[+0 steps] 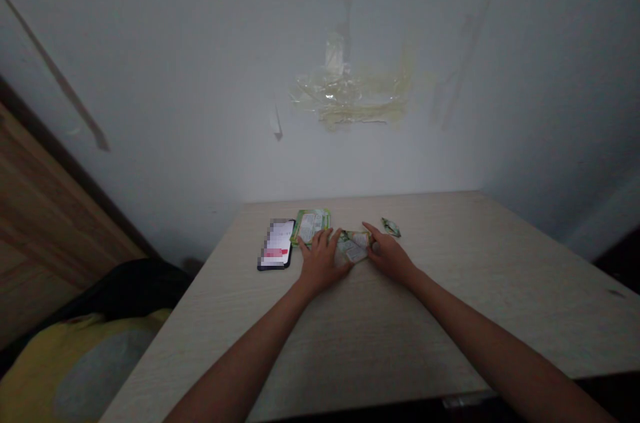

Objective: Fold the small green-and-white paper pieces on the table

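A small printed green-and-white packet [356, 246] lies on the table between my hands. My left hand [320, 264] rests with its fingers spread, its thumb and fingertips at the packet's left side. At the right edge of that packet, my right hand [393, 258] has its fingers bent round the edge, with the index finger along the top corner. A larger green packet [311, 223] lies flat just beyond my left fingertips, partly covered by them. Past my right hand is a small crumpled green piece of wrapper [391, 227].
A phone [277, 246] with a lit screen lies left of my left hand. The pale wood table [450, 303] meets a wall [200, 76] with peeling tape [350, 96]. Beyond the table's left edge are a yellow-and-grey soft item [90, 363] and wooden boards [40, 210].
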### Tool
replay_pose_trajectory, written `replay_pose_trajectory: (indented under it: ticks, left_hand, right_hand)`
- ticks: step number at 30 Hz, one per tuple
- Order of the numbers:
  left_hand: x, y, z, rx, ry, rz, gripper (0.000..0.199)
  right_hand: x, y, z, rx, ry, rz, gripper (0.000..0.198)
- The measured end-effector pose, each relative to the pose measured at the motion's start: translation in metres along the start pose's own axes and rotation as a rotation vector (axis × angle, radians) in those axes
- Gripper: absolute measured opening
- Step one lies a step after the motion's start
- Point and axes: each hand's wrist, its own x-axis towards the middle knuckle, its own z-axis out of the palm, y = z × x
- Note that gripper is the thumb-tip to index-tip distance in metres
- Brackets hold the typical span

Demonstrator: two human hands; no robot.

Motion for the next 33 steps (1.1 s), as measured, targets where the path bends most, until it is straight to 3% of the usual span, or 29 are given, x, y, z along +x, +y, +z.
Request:
replay_pose_trajectory:
  ticks: [2,5,11,15,21,33]
  left_hand:
    - [0.000,-0.001,0.001,0.003,-0.016,-0.013,0.084]
    - [0.000,-0.001,0.000,-0.010,-0.045,-0.018,0.080]
    - [-0.002,-0.002,-0.002,-0.025,-0.064,0.074,0.045]
    - [-0.004,-0.002,-0.003,-0.026,-0.069,0.075,0.040]
    - [-0.005,0.001,-0.005,-0.023,-0.038,0.050,0.036]
    - [-0.005,0.000,-0.007,-0.037,-0.049,0.105,0.043]
  right_hand:
    - [0.000,-0.002,-0.002,-0.018,0.012,0.003,0.070]
    - [0.001,0.000,-0.002,-0.100,0.020,0.001,0.057]
    - [0.000,0.013,0.002,-0.165,0.096,0.011,0.029]
    - [0.000,0.017,0.002,-0.106,0.102,-0.029,0.017]
    - [0.001,0.013,-0.003,0.014,-0.074,-0.111,0.019]
    - [-0.001,0.008,-0.009,0.046,-0.168,-0.267,0.039]
